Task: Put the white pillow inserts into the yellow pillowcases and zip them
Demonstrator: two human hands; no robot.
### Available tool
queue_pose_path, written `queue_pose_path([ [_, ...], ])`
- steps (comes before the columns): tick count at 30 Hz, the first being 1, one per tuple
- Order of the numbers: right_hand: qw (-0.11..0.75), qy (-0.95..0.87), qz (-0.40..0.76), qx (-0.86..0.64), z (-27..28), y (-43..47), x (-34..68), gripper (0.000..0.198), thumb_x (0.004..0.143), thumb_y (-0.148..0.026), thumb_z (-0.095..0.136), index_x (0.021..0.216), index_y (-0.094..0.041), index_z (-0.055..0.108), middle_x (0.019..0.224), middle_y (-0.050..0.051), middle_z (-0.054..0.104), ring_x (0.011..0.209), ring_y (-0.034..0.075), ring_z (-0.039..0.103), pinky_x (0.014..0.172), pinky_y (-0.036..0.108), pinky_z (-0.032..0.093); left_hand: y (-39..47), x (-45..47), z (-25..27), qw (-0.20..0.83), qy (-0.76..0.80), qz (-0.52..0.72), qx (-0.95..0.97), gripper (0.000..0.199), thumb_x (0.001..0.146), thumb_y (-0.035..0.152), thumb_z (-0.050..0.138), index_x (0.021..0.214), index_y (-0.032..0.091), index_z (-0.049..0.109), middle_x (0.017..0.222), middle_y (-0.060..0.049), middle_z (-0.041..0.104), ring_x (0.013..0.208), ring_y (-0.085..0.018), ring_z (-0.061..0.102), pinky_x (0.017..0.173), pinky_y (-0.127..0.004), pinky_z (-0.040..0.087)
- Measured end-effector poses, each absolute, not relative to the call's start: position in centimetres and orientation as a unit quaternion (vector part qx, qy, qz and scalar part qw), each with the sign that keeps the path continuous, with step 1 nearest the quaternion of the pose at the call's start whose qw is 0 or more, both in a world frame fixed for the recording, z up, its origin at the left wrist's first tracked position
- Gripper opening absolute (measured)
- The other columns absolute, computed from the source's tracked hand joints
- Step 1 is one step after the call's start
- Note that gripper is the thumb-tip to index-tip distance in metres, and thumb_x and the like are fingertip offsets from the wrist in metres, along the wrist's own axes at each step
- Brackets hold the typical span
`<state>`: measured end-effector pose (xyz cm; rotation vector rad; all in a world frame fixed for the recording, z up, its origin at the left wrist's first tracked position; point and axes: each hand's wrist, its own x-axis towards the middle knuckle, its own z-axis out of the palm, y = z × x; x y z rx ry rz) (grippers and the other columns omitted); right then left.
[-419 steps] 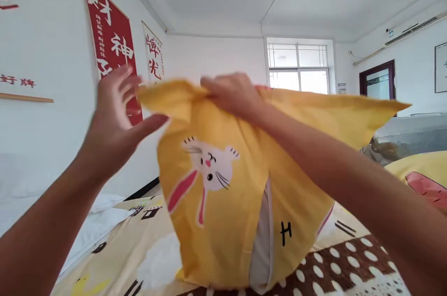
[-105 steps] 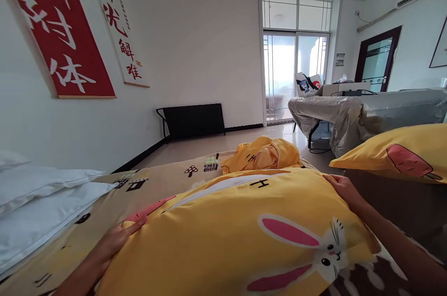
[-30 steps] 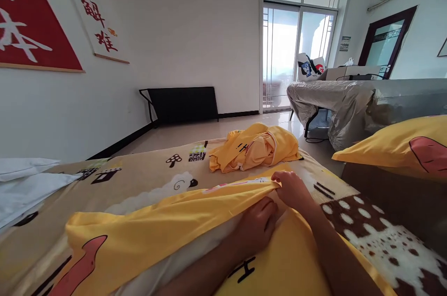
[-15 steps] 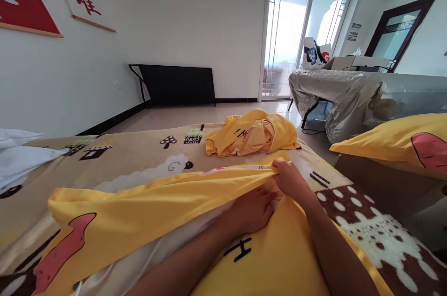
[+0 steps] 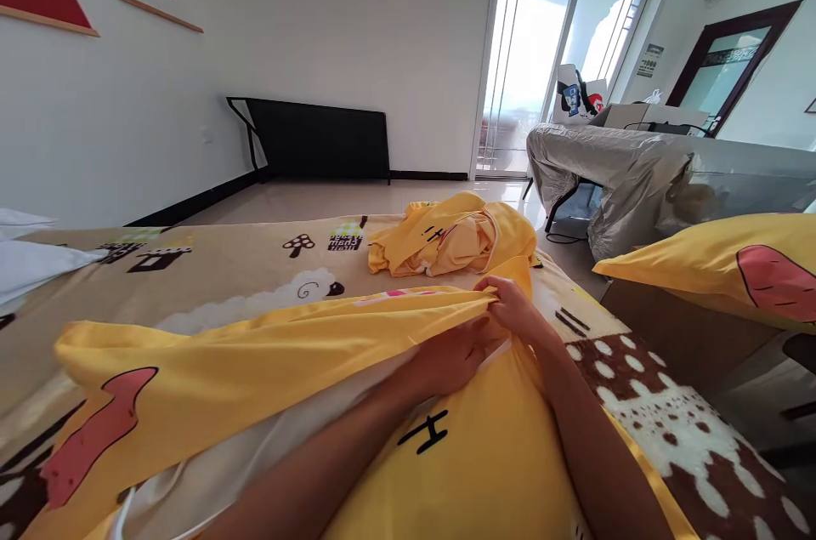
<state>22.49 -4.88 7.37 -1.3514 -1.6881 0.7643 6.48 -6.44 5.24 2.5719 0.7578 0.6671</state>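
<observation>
A yellow pillowcase (image 5: 255,357) with a pink print and black lettering stretches across the bed, its long opening facing me. Whitish fabric with a white edge, like a pillow (image 5: 242,459), shows inside that opening. Pinched at the far right end of the opening, the upper cloth edge is in my right hand (image 5: 513,308). My left hand (image 5: 450,360) reaches under this raised edge, its fingers curled at the same corner. The cloth fold hides its fingertips, so what they grip is unclear.
A crumpled yellow cloth bundle (image 5: 456,238) lies farther back on the patterned bed blanket (image 5: 235,255). White fabric (image 5: 38,264) is at the left. A yellow pillow (image 5: 714,264) rests on a brown box (image 5: 682,327) at right, near a plastic-covered table (image 5: 592,153).
My left hand has slid a little deeper under the raised pillowcase edge. My right hand keeps its pinch. The whole view has shifted slightly.
</observation>
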Motion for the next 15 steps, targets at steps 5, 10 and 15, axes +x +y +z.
queue_pose_path([
  [5,0.331,-0.739,0.292,-0.509,8.1,-5.9,23.3,0.049,0.063,-0.010,0.053,0.110,-0.018,0.058,0.083,0.001,0.064,0.074,0.014,0.057,0.066,0.023,0.043,-6.0,6.8,5.0,0.168,0.233,0.241,0.927,0.031,0.090,0.028,0.038,0.115,0.023,0.055,0.124,-0.005,0.058,0.122,-0.024,0.047,0.109,-0.044,0.033],
  [10,0.198,-0.671,0.036,-0.714,9.3,-7.4,22.5,0.041,0.067,-0.003,0.046,0.103,-0.014,0.063,0.097,0.012,0.064,0.095,0.022,0.058,0.078,0.029,0.042,-6.7,6.7,5.1,0.154,0.248,0.189,0.938,0.033,0.094,0.029,0.030,0.114,0.025,0.056,0.125,-0.003,0.059,0.118,-0.022,0.051,0.104,-0.040,0.038],
  [15,0.141,-0.636,-0.032,-0.758,10.3,-8.4,21.0,0.027,0.076,-0.007,0.041,0.085,-0.018,0.063,0.100,0.010,0.062,0.085,0.020,0.061,0.063,0.026,0.037,-8.0,7.9,7.1,0.030,0.276,0.010,0.961,0.040,0.088,0.020,0.037,0.125,0.014,0.050,0.107,-0.014,0.067,0.102,-0.031,0.061,0.090,-0.048,0.044],
])
